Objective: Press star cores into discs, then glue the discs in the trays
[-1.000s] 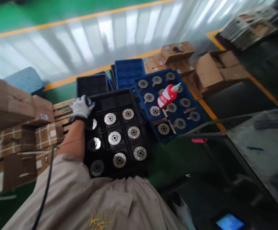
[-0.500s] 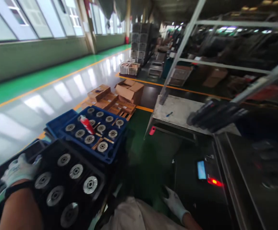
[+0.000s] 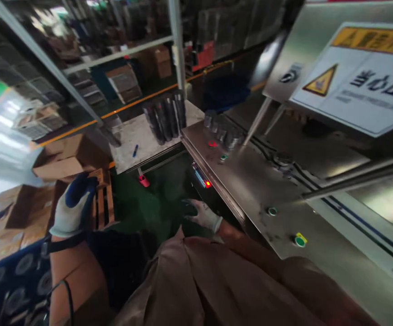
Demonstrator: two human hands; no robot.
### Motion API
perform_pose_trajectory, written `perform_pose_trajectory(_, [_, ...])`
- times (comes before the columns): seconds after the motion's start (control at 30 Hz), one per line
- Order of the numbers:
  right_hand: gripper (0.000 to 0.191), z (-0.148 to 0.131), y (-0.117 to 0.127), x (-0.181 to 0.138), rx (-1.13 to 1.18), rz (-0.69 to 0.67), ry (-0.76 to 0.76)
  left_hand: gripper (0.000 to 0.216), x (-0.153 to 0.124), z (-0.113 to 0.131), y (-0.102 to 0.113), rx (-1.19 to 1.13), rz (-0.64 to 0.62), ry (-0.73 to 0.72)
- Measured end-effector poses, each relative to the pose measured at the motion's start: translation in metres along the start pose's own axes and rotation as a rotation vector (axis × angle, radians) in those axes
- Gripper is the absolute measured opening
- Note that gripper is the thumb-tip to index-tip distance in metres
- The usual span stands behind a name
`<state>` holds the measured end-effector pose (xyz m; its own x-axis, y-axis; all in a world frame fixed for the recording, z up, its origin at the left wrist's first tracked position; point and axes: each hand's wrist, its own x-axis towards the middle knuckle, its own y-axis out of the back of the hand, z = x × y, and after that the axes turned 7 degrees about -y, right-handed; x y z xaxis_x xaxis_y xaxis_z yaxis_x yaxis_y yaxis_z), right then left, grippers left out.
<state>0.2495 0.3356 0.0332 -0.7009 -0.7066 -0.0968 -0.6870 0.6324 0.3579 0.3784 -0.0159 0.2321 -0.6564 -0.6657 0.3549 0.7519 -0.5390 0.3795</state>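
My left hand (image 3: pixel 72 206), in a white glove with a blue palm, is raised at the left in front of the cardboard boxes. Its fingers bend loosely with the thumb apart, and I see nothing in them. My right hand (image 3: pixel 203 214), gloved the same way, hangs low beside the metal machine table (image 3: pixel 242 181). Its fingers are apart and hold nothing. At the lower left, a blue tray (image 3: pixel 2 253) carries several round metal discs (image 3: pixel 23 262), blurred. Green buttons (image 3: pixel 300 241) and a red button (image 3: pixel 212 144) sit on the machine table.
Dark cylinders (image 3: pixel 165 120) stand on a pale side table (image 3: pixel 128 136) with a blue pen (image 3: pixel 135 151). Open cardboard boxes (image 3: pixel 70 156) and a wooden pallet (image 3: pixel 103 203) are at the left. A warning sign (image 3: pixel 359 86) and metal posts rise at the right.
My view has swung right, from the disc trays towards the machine. My left hand has left the black tray and is now raised in the air. The right hand still hangs low, its fingers apart.
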Motion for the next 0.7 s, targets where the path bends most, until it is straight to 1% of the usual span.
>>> perform_pose_trajectory(0.1, [0.065, 0.008, 0.064, 0.006, 0.137, 0.301, 0.045, 0.085, 0.055, 0.010, -0.058, -0.037, -0.112, -0.206])
perform_pose_trajectory(0.17, [0.071, 0.012, 0.111, 0.024, 0.185, 0.540, 0.016, 0.080, 0.089, 0.012, -0.105, -0.167, -0.215, -0.290])
perform_pose_trajectory(0.23, [0.084, 0.015, 0.160, 0.055, 0.159, 0.778, -0.041, 0.076, 0.118, 0.011, -0.158, -0.329, -0.338, -0.301])
perform_pose_trajectory(0.3, [0.096, 0.019, 0.207, 0.097, 0.039, 0.970, -0.137, 0.075, 0.139, 0.005, -0.213, -0.429, -0.447, -0.259])
perform_pose_trajectory(0.37, [0.097, 0.023, 0.244, 0.141, -0.106, 1.098, -0.291, 0.077, 0.152, -0.004, -0.264, -0.472, -0.601, -0.200])
perform_pose_trajectory(0.4, [0.094, 0.026, 0.257, 0.161, -0.152, 1.132, -0.381, 0.078, 0.156, -0.009, -0.287, -0.486, -0.702, -0.174])
perform_pose_trajectory(0.47, [0.083, 0.030, 0.271, 0.189, -0.224, 1.174, -0.525, 0.079, 0.159, -0.021, -0.328, -0.517, -0.951, -0.130])
perform_pose_trajectory(0.5, [0.079, 0.031, 0.271, 0.196, -0.273, 1.190, -0.557, 0.080, 0.159, -0.026, -0.347, -0.542, -1.064, -0.107])
perform_pose_trajectory(0.53, [0.076, 0.031, 0.267, 0.197, -0.337, 1.205, -0.551, 0.080, 0.157, -0.030, -0.366, -0.575, -1.149, -0.081])
perform_pose_trajectory(0.57, [0.074, 0.030, 0.260, 0.194, -0.414, 1.219, -0.514, 0.081, 0.155, -0.031, -0.384, -0.615, -1.211, -0.052])
perform_pose_trajectory(0.63, [0.077, 0.022, 0.241, 0.177, -0.565, 1.222, -0.388, 0.087, 0.145, -0.028, -0.420, -0.724, -1.300, 0.014])
perform_pose_trajectory(0.7, [0.081, 0.006, 0.222, 0.155, -0.659, 1.209, -0.285, 0.094, 0.130, -0.013, -0.451, -0.869, -1.382, 0.077])
